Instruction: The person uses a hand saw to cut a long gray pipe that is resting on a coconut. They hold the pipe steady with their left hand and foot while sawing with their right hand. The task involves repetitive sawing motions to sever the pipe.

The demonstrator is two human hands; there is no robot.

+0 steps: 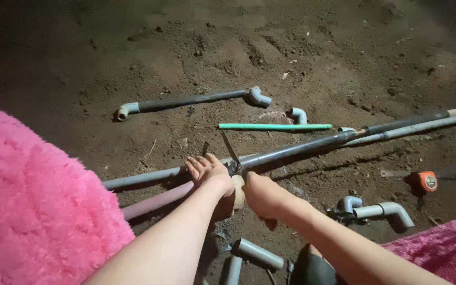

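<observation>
A long grey pipe [302, 148] lies across the dirt floor from the lower left to the upper right. My left hand [209, 171] presses down on it, fingers laid over the pipe. My right hand [262, 196] sits just right of it, closed on the handle end of a thin saw blade [229, 149]. The blade crosses the pipe and points away from me. A beige rounded object [238, 192] shows between the two hands; I cannot tell what it is.
A pinkish pipe [154, 203] lies beside the grey one. Farther off are a green rod [275, 126], a pipe with two elbows [186, 100] and a loose elbow [297, 114]. An orange tape measure [427, 181], elbow pieces [381, 211] and short pipe offcuts [259, 253] lie near. Pink fluffy fabric [32, 211] fills the left.
</observation>
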